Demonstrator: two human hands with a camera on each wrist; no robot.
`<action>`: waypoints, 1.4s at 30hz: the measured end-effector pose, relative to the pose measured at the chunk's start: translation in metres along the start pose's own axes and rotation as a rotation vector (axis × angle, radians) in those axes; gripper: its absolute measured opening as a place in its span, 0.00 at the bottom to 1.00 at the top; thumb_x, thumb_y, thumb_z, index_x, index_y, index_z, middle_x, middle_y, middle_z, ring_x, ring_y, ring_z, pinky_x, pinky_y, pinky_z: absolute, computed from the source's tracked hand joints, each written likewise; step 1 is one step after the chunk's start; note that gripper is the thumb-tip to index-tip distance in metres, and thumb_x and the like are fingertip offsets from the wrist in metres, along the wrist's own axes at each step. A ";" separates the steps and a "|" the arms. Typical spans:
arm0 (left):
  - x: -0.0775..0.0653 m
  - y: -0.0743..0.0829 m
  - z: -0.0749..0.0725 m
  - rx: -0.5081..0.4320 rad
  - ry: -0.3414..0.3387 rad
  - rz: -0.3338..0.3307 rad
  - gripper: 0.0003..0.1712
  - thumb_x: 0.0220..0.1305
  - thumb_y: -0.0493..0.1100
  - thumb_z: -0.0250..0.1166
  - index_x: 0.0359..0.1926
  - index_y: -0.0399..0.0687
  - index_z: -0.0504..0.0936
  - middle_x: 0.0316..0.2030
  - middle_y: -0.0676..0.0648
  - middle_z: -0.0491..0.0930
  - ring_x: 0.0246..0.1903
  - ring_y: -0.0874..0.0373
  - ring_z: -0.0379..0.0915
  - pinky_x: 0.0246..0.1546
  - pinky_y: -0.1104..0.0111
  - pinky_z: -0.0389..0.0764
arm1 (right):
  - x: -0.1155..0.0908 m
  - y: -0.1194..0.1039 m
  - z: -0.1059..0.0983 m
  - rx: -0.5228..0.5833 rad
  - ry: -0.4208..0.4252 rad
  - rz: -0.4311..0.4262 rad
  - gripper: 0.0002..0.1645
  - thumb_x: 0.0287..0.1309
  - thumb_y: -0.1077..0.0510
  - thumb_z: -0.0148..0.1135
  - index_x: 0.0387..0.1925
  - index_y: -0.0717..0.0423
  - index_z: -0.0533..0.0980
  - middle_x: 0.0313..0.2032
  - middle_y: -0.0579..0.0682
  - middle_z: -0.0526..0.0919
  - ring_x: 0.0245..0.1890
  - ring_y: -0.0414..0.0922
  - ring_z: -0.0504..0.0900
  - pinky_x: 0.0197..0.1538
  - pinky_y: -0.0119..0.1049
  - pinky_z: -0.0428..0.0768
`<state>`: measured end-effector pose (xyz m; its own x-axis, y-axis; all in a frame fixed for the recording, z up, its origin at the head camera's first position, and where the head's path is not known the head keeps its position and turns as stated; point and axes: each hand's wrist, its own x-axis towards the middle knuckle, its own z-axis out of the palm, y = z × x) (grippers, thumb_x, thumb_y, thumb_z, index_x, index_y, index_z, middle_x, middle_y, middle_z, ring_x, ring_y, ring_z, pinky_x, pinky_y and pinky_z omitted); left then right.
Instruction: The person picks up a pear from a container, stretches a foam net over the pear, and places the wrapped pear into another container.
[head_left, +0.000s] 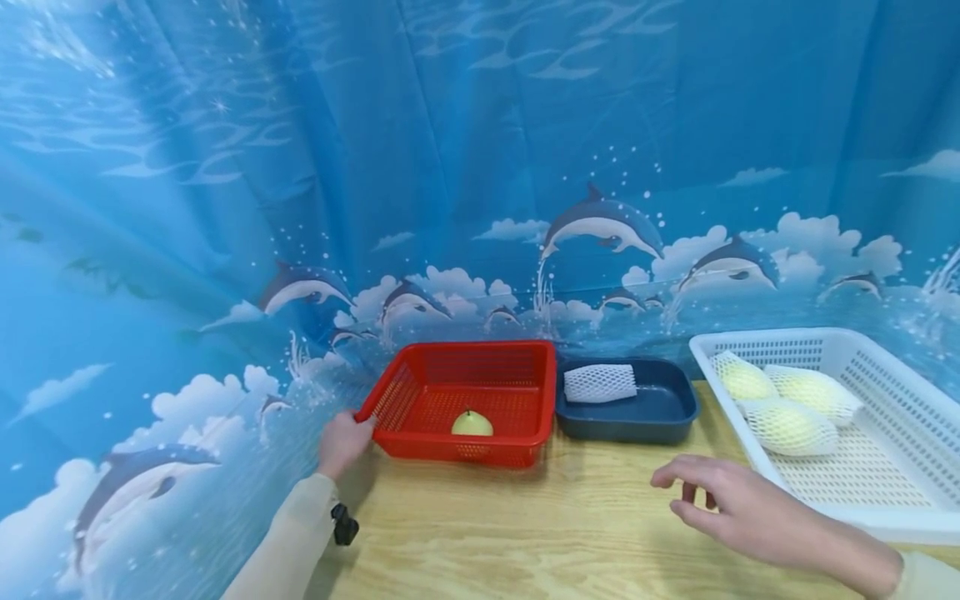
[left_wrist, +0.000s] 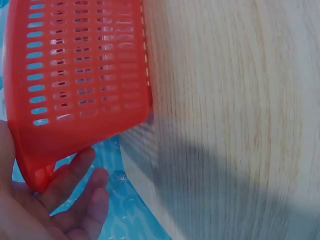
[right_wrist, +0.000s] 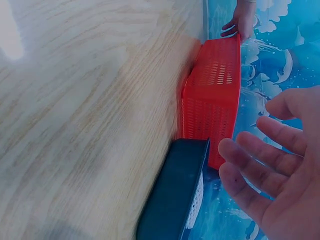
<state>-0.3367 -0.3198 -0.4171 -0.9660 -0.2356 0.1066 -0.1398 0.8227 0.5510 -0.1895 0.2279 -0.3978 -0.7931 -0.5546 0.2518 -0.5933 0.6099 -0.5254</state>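
Note:
My left hand (head_left: pixel 347 444) grips the left rim of a red plastic basket (head_left: pixel 457 450). In the left wrist view, the thumb and fingers (left_wrist: pixel 75 175) hold the basket's corner. One yellow-green pear (head_left: pixel 472 423) sits in it, stem up. My right hand (head_left: pixel 750 508) hovers over the table's right side, its fingers loosely bent and holding nothing. Ahead of it stands a dark blue tray (head_left: pixel 626 431) with a white foam net sleeve (head_left: pixel 600 383) lying inside. Nearest the right hand is a white basket (head_left: pixel 885 518) with three pale fruits in foam nets (head_left: pixel 793 427).
The wooden table (head_left: pixel 525 533) runs beneath all the containers. Behind them hangs a blue curtain (head_left: pixel 465 167) printed with dolphins. The red basket and the dark tray stand side by side, with the white basket a short way to the right.

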 end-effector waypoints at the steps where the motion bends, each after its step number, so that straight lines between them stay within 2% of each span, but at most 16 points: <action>1: 0.000 0.000 -0.001 -0.001 -0.016 -0.005 0.19 0.71 0.52 0.55 0.39 0.40 0.80 0.27 0.44 0.80 0.28 0.49 0.76 0.28 0.59 0.74 | 0.002 0.000 -0.001 0.004 -0.008 0.006 0.13 0.70 0.50 0.60 0.54 0.42 0.79 0.47 0.40 0.84 0.36 0.26 0.76 0.30 0.30 0.76; 6: 0.003 0.000 -0.003 0.028 -0.069 -0.012 0.16 0.71 0.50 0.52 0.34 0.44 0.78 0.24 0.46 0.78 0.25 0.52 0.74 0.25 0.63 0.70 | 0.010 0.002 -0.005 0.052 -0.045 0.022 0.13 0.71 0.51 0.59 0.54 0.45 0.79 0.47 0.43 0.84 0.36 0.28 0.76 0.30 0.30 0.77; 10: 0.004 0.002 -0.004 0.081 -0.093 -0.008 0.17 0.70 0.49 0.48 0.31 0.45 0.76 0.23 0.46 0.76 0.24 0.52 0.72 0.23 0.62 0.70 | 0.018 0.002 -0.005 0.047 -0.052 -0.015 0.13 0.71 0.52 0.59 0.54 0.45 0.79 0.47 0.42 0.84 0.37 0.28 0.76 0.30 0.30 0.77; 14: 0.004 0.004 -0.005 0.105 -0.098 -0.014 0.16 0.69 0.48 0.48 0.28 0.46 0.75 0.23 0.46 0.74 0.23 0.52 0.70 0.22 0.62 0.69 | 0.033 0.002 -0.006 0.043 -0.099 -0.039 0.13 0.70 0.52 0.59 0.53 0.45 0.79 0.48 0.42 0.84 0.37 0.28 0.77 0.30 0.30 0.78; 20: 0.007 0.006 -0.004 0.091 -0.088 -0.013 0.14 0.65 0.46 0.49 0.24 0.48 0.73 0.23 0.47 0.73 0.23 0.52 0.70 0.21 0.62 0.68 | 0.068 0.000 -0.009 0.051 -0.177 -0.054 0.14 0.69 0.53 0.61 0.54 0.47 0.80 0.48 0.44 0.84 0.36 0.30 0.79 0.33 0.31 0.80; 28: 0.005 0.009 -0.003 0.092 -0.076 -0.018 0.16 0.64 0.45 0.49 0.19 0.50 0.71 0.18 0.48 0.71 0.19 0.54 0.68 0.17 0.63 0.67 | 0.124 -0.011 -0.005 -0.003 -0.229 -0.061 0.14 0.67 0.53 0.62 0.53 0.43 0.81 0.48 0.37 0.84 0.44 0.35 0.82 0.47 0.37 0.83; 35: 0.007 0.008 -0.001 0.057 -0.108 -0.013 0.20 0.65 0.44 0.49 0.15 0.53 0.69 0.12 0.52 0.65 0.14 0.57 0.62 0.13 0.67 0.61 | 0.164 -0.020 0.001 0.009 -0.271 -0.076 0.15 0.66 0.55 0.62 0.54 0.46 0.80 0.47 0.41 0.84 0.38 0.39 0.80 0.43 0.36 0.81; 42: 0.007 0.010 -0.002 0.096 -0.088 -0.007 0.21 0.68 0.45 0.49 0.16 0.52 0.70 0.14 0.51 0.67 0.15 0.57 0.64 0.13 0.67 0.62 | 0.196 -0.032 0.006 0.024 -0.322 -0.058 0.18 0.64 0.56 0.63 0.55 0.45 0.79 0.47 0.40 0.83 0.43 0.41 0.80 0.47 0.40 0.81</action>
<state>-0.3446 -0.3140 -0.4091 -0.9797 -0.1988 0.0271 -0.1631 0.8680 0.4691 -0.3256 0.0961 -0.3368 -0.6717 -0.7407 0.0138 -0.6294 0.5608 -0.5379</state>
